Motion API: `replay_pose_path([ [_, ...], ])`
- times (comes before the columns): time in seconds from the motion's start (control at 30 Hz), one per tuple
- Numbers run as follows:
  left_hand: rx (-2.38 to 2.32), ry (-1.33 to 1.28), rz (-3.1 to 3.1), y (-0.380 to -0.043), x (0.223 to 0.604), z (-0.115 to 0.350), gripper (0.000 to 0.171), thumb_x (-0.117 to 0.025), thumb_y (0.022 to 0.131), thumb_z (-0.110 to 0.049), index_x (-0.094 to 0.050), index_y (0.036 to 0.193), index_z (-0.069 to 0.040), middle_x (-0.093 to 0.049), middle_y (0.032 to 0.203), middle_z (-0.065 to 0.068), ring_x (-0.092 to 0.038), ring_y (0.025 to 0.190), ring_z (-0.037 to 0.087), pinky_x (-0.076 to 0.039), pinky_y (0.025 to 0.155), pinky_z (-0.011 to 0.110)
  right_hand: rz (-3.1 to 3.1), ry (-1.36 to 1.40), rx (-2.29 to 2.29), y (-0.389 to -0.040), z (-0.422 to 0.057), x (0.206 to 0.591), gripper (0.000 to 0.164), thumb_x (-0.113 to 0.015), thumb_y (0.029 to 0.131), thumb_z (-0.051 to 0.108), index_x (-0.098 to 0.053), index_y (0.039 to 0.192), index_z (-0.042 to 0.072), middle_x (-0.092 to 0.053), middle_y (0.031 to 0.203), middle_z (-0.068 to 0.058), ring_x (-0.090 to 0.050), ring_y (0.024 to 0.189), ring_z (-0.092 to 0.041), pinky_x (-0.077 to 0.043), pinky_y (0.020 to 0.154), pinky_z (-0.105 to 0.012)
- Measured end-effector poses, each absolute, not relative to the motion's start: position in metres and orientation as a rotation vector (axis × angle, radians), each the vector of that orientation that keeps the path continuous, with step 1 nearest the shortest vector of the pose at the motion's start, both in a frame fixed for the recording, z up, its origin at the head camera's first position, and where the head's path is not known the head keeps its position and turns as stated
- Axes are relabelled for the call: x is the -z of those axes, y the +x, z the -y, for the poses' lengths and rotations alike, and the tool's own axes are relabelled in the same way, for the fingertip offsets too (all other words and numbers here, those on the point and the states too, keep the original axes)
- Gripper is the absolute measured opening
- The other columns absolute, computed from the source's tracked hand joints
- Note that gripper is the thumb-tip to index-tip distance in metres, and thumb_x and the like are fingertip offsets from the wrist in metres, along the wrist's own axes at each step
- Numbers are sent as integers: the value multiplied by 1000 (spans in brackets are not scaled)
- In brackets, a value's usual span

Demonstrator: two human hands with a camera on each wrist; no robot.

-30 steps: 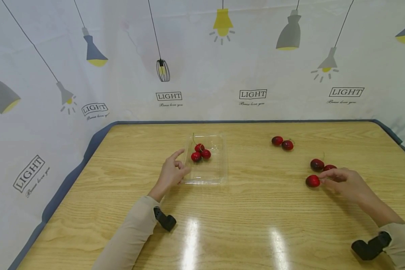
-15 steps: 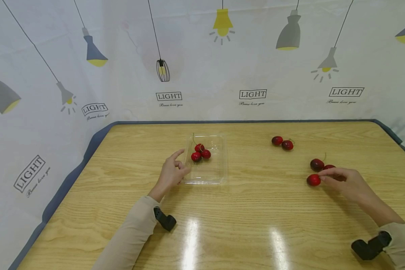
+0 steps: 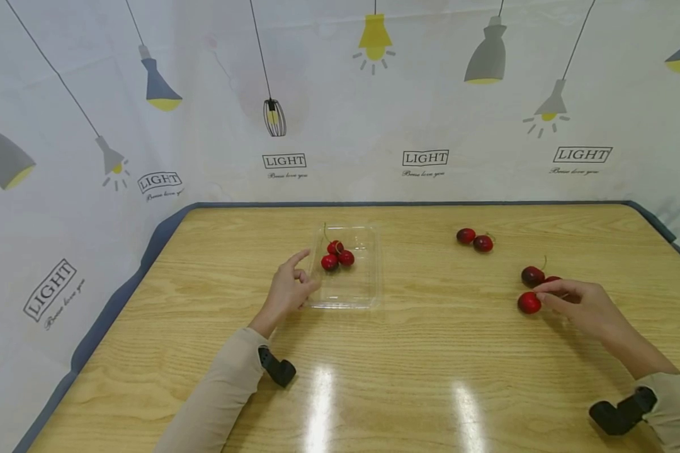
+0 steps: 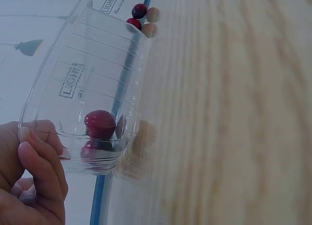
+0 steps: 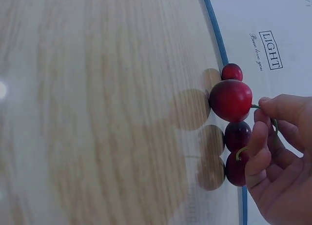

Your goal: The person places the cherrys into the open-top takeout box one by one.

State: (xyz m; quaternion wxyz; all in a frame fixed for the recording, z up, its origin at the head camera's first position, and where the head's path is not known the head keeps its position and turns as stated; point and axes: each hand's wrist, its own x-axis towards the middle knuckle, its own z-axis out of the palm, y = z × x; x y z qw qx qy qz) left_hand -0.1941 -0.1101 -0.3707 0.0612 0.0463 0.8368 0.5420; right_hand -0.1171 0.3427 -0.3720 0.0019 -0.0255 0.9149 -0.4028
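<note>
In the head view my left hand [image 3: 290, 286] is at the left edge of a clear plastic container [image 3: 362, 286]. The left wrist view shows its fingers [image 4: 43, 161] gripping the rim. Inside, three red cherries [image 3: 346, 258] lie bunched toward the back left, one with its stem up. My right hand [image 3: 580, 308] pinches the green stem [image 5: 255, 106] of a red cherry [image 3: 529, 302] between thumb and finger. That cherry sits low at the tabletop. Just behind it are two darker cherries [image 3: 532, 275], one partly covered by the right hand.
Two more cherries [image 3: 473, 240] lie together farther back, between the container and the right hand. The wooden table [image 3: 419, 352] has a blue edge at the back, against a white curtain [image 3: 340, 113] printed with lamps.
The cherry at my right hand has shifted slightly to the right. My left hand and the container have stayed in place.
</note>
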Motion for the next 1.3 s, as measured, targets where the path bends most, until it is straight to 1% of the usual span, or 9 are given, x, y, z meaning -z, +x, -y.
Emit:
replay_pose_path([
  [0.3,-1634,134,-2533,-195,371,110,65,-57,76,1,-34,136,-10,-39,55,0,-34,35,10,-30,36,22,-2871,-105,1321,-117,-342,371,31,-53,89,24,-59,100,-4,-57,75,-2,-49,62,-12,-41,45,-28],
  [0.37,-1638,134,-2529,-195,371,110,65,-57,76,1,-34,136,-10,-39,55,0,-33,35,10,-29,36,23,-2869,-101,1324,-117,-342,371,31,-53,89,24,-59,100,-4,-58,75,-1,-49,62,-12,-41,46,-28],
  [0.5,-1642,135,-2524,-195,371,109,65,-57,76,1,-33,136,-10,-39,55,0,-33,36,10,-29,36,23,-2866,-98,1310,-118,-342,370,32,-52,89,25,-58,101,-4,-59,80,6,-52,66,-8,-42,49,-27],
  [0.6,-1638,133,-2526,-194,371,109,65,-58,77,1,-33,136,-10,-39,55,0,-33,36,10,-29,36,23,-2866,-97,1308,-118,-342,370,32,-52,89,25,-58,102,-4,-60,81,8,-54,68,-6,-43,51,-26],
  [0.8,-1629,123,-2534,-195,371,109,66,-58,77,1,-33,136,-11,-40,55,1,-33,36,10,-30,36,23,-2884,-87,1292,-119,-340,369,33,-53,88,25,-59,102,-4,-61,81,6,-54,68,-7,-44,53,-25],
  [1.03,-1632,115,-2527,-195,371,110,66,-58,77,0,-33,136,-12,-40,55,1,-33,35,10,-30,36,23,-2886,-124,1332,-120,-337,369,31,-53,88,23,-59,102,-5,-60,81,9,-55,69,-5,-46,55,-23],
  [1.3,-1619,103,-2533,-195,371,110,65,-59,77,0,-34,136,-12,-40,55,1,-34,36,10,-30,36,23,-2904,-127,1325,-121,-332,367,32,-52,89,23,-58,102,-5,-62,80,1,-54,68,-7,-46,55,-24],
])
